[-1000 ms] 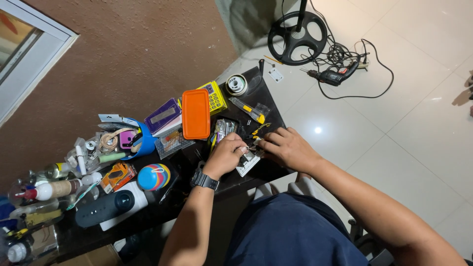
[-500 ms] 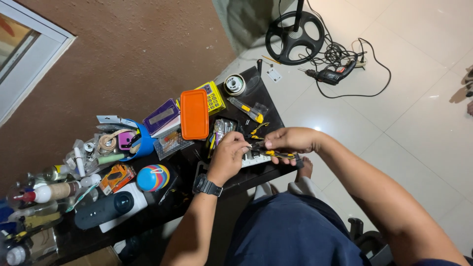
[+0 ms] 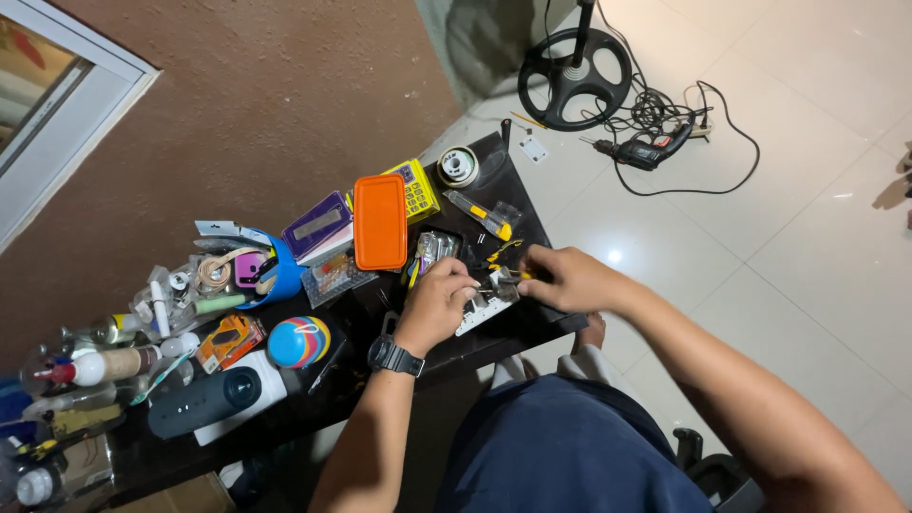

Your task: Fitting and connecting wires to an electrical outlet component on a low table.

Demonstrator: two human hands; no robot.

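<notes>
Hands meet over a small white plate-like part [image 3: 484,309] lying at the near edge of the dark table [image 3: 532,318]. The left hand [image 3: 439,299], a watch on its wrist, pinches down on the part with curled fingers; the right hand [image 3: 568,278] grips a yellow-handled tool [image 3: 508,275] against it. Beyond them lie an orange case [image 3: 380,220], a yellow calculator [image 3: 418,188] and a yellow utility knife [image 3: 480,214]. Farther off, a drill [image 3: 641,152] rests on the tiled floor.
</notes>
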